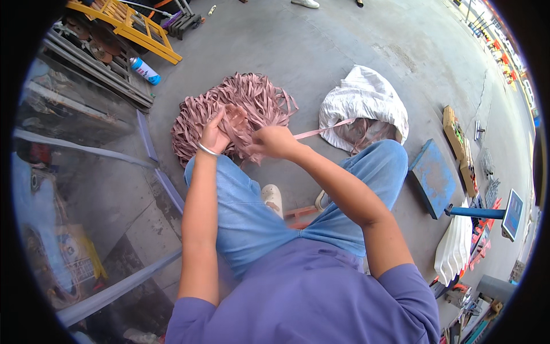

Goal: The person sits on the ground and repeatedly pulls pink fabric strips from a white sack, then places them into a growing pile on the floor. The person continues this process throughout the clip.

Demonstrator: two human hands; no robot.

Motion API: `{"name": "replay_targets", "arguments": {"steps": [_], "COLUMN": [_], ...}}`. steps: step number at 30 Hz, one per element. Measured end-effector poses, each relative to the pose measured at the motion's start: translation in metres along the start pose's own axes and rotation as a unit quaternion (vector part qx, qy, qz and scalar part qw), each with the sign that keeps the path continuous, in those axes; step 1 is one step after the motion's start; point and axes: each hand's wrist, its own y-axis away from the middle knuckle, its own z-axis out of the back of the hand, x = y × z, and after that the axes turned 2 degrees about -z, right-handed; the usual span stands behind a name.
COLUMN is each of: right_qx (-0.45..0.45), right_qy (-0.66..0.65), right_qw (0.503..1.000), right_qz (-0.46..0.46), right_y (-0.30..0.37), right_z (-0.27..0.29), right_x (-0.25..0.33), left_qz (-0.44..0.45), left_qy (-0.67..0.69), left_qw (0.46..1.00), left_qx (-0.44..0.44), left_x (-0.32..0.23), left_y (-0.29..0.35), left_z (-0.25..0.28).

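A large tangled heap of dusty-pink fabric strips (pixel 246 94) lies on the floor in front of my knees. My left hand (pixel 216 135), with a bangle at its wrist, is at the near side of the heap and holds a bunch of the strips against its palm. Close beside it, my right hand (pixel 275 142) is closed on the same bunch, its fingertips partly hidden. One strip (pixel 323 131) runs from my right hand to a white cloth sack (pixel 366 94). The sack lies with its mouth toward me, and more pink strips show inside.
On the right stand a blue platform scale (pixel 433 178) with a display (pixel 513 215) and several white curved pieces (pixel 452 249). A glass panel (pixel 114 206) is on the left. Beyond it are a spray can (pixel 145 71) and a yellow ladder (pixel 134 26).
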Motion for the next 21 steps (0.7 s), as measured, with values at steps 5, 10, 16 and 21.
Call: {"name": "replay_targets", "arguments": {"steps": [5,10,16,21], "right_qx": [-0.063,0.012,-0.180,-0.282], "right_qy": [-0.120,-0.030,0.090,0.098], "right_qw": [0.988,0.970,0.856,0.783], "right_qz": [-0.076,-0.242,-0.476,-0.546], "right_y": [-0.030,0.011,0.212,0.298], "right_z": [0.033,0.063,0.173,0.184], "right_x": [0.003,-0.102,-0.298,-0.329], "left_qz": [0.130,-0.059,-0.300,-0.266], "left_qy": [-0.170,-0.045,0.277,0.166], "left_qw": [0.971,0.997,0.887,0.932], "left_qx": [0.102,0.004,-0.216,-0.183], "left_x": [0.004,-0.010,-0.051,-0.033], "left_y": [0.009,0.006,0.007,-0.002], "left_z": [-0.007,0.007,0.112,0.081]}}
